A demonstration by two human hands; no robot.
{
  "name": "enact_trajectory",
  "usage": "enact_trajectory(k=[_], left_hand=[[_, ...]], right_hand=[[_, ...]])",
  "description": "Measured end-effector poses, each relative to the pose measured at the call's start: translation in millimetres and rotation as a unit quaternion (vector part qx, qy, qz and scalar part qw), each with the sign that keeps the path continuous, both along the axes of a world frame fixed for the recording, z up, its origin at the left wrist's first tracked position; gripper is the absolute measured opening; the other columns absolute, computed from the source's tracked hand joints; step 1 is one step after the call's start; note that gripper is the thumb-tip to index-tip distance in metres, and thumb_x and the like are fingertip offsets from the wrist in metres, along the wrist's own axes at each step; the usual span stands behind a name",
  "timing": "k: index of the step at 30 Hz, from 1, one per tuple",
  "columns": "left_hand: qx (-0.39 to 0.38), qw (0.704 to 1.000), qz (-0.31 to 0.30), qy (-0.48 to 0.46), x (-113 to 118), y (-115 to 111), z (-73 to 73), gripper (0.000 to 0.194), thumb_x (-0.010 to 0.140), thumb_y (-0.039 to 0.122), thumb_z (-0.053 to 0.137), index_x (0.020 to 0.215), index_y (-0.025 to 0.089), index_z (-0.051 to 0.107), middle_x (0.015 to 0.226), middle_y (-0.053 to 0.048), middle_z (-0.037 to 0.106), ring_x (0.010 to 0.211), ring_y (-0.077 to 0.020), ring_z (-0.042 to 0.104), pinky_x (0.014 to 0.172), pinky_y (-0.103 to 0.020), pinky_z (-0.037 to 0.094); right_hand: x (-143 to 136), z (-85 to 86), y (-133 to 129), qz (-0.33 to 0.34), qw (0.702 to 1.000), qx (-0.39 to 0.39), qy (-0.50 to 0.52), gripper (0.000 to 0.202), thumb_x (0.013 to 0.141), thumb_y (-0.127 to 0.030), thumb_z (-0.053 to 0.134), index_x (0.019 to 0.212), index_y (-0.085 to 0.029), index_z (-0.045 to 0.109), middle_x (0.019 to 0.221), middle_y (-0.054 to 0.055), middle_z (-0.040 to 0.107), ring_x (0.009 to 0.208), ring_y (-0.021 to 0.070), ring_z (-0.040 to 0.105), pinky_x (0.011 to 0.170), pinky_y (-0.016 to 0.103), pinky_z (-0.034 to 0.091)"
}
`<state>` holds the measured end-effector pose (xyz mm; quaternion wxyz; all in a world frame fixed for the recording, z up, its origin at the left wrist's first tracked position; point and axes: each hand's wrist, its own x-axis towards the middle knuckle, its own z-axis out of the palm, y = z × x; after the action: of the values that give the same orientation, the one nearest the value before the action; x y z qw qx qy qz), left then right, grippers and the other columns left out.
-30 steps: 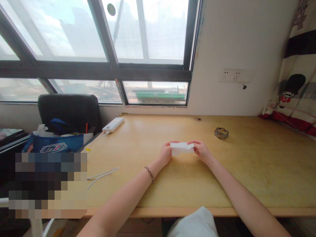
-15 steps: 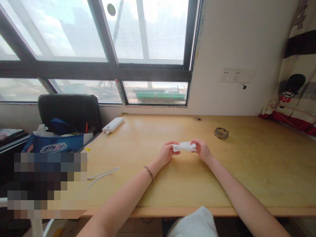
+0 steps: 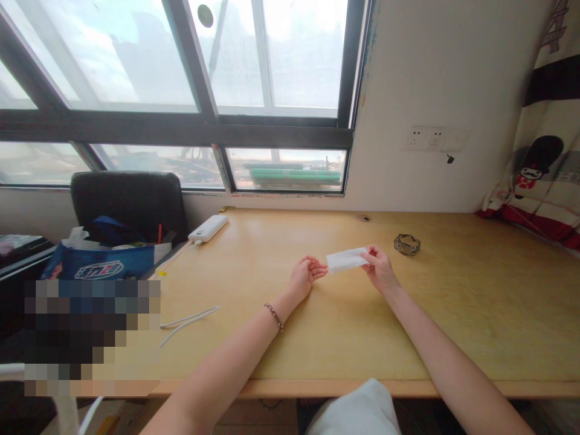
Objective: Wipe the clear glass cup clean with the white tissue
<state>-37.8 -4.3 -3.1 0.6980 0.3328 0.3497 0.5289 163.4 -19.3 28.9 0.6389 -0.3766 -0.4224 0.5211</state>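
A folded white tissue (image 3: 345, 260) hangs above the wooden desk, pinched at its right end between the thumb and fingers of my right hand (image 3: 377, 266). Its left end points toward my left hand (image 3: 309, 273), whose fingers are half curled and apart, palm partly up, just beside that end. Nothing shows in the left hand. A beaded bracelet (image 3: 274, 316) circles my left wrist. To the right of my right hand, farther back, a dark metallic openwork ring-shaped object (image 3: 406, 244) lies on the desk (image 3: 475, 314).
A white power bank (image 3: 208, 229) with a cable plugged in lies at the desk's back left. A white cable loop (image 3: 193, 315) rests nearer. A blue bag (image 3: 104, 263) sits by a black chair (image 3: 129, 196) on the left. Curtain (image 3: 544, 175) hangs at the right edge.
My left hand has let go of the tissue and its fingers have loosened. My right hand has shifted slightly right with the tissue, which now looks flatter and tilts up to the right.
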Motion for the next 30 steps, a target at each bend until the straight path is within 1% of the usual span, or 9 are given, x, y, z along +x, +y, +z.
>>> enact_trajectory(k=[2,4,8,11,15,17,20,23,30], left_hand=[[0.009,1.000,0.021,0.017,1,0,0.6,0.010,0.065,0.021,0.050,0.073,0.015,0.054,0.067,-0.006,0.063,0.060,-0.0145,0.059,0.061,-0.027,0.045],[0.022,0.999,0.005,0.032,6,-3,1.8,0.016,0.068,0.029,0.053,0.073,0.014,0.058,0.073,-0.007,0.064,0.067,-0.0155,0.059,0.063,-0.026,0.045],[0.035,0.989,-0.124,0.075,17,-16,3.3,0.039,0.068,0.047,0.053,0.075,0.010,0.063,0.073,-0.009,0.064,0.061,-0.0162,0.057,0.055,-0.024,0.040],[0.059,0.978,-0.157,0.125,18,-23,2.3,0.041,0.065,0.048,0.058,0.075,0.008,0.064,0.065,-0.007,0.062,0.049,-0.0114,0.051,0.047,-0.021,0.032],[0.118,0.960,-0.140,0.211,16,-23,0.9,0.040,0.067,0.048,0.057,0.073,0.009,0.064,0.059,-0.004,0.059,0.047,-0.0097,0.046,0.043,-0.020,0.027],[0.151,0.946,-0.132,0.255,16,-22,0.8,0.039,0.067,0.047,0.056,0.069,0.010,0.064,0.055,-0.002,0.056,0.047,-0.0090,0.043,0.043,-0.020,0.025],[0.192,0.926,-0.126,0.298,19,-22,1.2,0.036,0.069,0.045,0.053,0.063,0.011,0.063,0.051,0.000,0.052,0.046,-0.0079,0.039,0.042,-0.019,0.023],[0.213,0.921,-0.116,0.306,20,-22,2.1,0.034,0.069,0.043,0.053,0.060,0.011,0.061,0.050,0.000,0.051,0.046,-0.0078,0.038,0.042,-0.019,0.024],[0.153,0.945,-0.100,0.270,17,-20,2.9,0.033,0.068,0.044,0.054,0.059,0.013,0.058,0.046,0.000,0.052,0.041,-0.0105,0.047,0.039,-0.019,0.032]], right_hand=[[1,3.9,-3,0.032,0.999,-0.003,-0.011,0.028,0.057,-0.028,0.067,0.068,-0.020,0.042,0.062,-0.004,0.044,0.047,0.0063,0.038,0.039,0.018,0.030],[-1,4.7,-6,0.089,0.996,-0.012,-0.023,0.027,0.058,-0.028,0.067,0.067,-0.020,0.043,0.062,-0.003,0.044,0.049,0.0070,0.040,0.041,0.018,0.031],[-10,1.1,-14,0.179,0.982,-0.019,-0.054,0.026,0.060,-0.024,0.067,0.068,-0.019,0.043,0.063,-0.004,0.046,0.052,0.0072,0.043,0.044,0.018,0.031],[-13,0.2,-15,0.182,0.979,-0.013,-0.094,0.026,0.059,-0.024,0.067,0.074,-0.020,0.046,0.068,-0.004,0.050,0.055,0.0079,0.046,0.046,0.018,0.032],[-13,-2.6,-13,0.189,0.968,-0.029,-0.163,0.031,0.061,-0.030,0.065,0.087,-0.020,0.052,0.074,-0.002,0.056,0.062,0.0108,0.051,0.051,0.020,0.036],[-14,-7.6,-12,0.195,0.958,-0.043,-0.207,0.028,0.063,-0.034,0.063,0.084,-0.019,0.056,0.070,-0.001,0.057,0.060,0.0113,0.051,0.051,0.020,0.036],[-16,-16.8,-10,0.187,0.951,-0.048,-0.242,0.023,0.063,-0.037,0.063,0.073,-0.017,0.059,0.061,-0.002,0.056,0.054,0.0109,0.050,0.047,0.020,0.033],[-14,-21.5,-7,0.157,0.959,-0.048,-0.230,0.023,0.060,-0.037,0.064,0.067,-0.016,0.058,0.056,-0.002,0.056,0.049,0.0103,0.048,0.045,0.020,0.032],[-2,-18.2,4,0.015,0.985,-0.068,-0.157,0.022,0.059,-0.036,0.063,0.067,-0.016,0.059,0.055,-0.001,0.056,0.049,0.0108,0.048,0.045,0.022,0.034]])
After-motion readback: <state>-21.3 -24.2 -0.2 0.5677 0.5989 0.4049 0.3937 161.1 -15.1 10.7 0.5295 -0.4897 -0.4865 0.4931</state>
